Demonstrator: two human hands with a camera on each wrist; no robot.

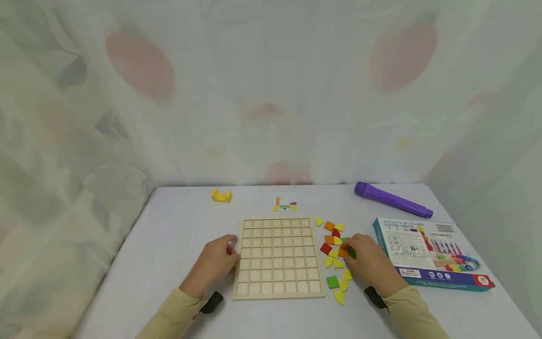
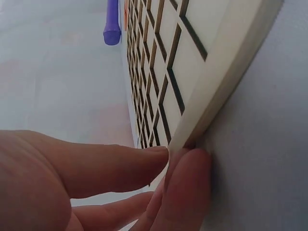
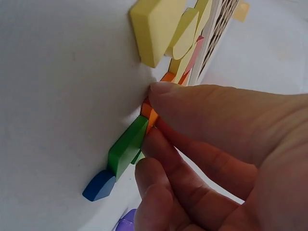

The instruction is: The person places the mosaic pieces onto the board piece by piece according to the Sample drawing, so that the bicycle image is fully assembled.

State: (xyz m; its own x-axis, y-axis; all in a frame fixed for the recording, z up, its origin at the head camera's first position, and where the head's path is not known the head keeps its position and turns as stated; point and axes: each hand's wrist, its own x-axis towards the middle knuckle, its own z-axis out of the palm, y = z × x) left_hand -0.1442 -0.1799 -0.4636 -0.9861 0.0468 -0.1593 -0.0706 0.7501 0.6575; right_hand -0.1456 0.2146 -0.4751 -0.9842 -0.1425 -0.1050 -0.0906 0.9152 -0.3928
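My left hand (image 1: 210,264) is at the left edge of the pale wooden grid board (image 1: 277,251). In the left wrist view, its fingers and thumb pinch the board's rim. To the right of the board, my right hand (image 1: 369,260) reaches into a loose group of coloured flat pieces. Thumb and fingers there pinch an orange piece (image 3: 150,114), partly hidden by the thumb. Beside it lie a green piece (image 3: 128,147) and a blue piece (image 3: 100,186). Nearer the board are several yellow quarter-round pieces, a red piece (image 1: 325,249) and a green square (image 1: 332,282).
A small printed pattern card (image 1: 284,202) lies behind the board. Further left stands a yellow notched block (image 1: 222,196). At the back right is a purple tube (image 1: 394,199), with a printed toy box (image 1: 432,254) in front of it. Hanging cloth (image 1: 262,94) surrounds the table.
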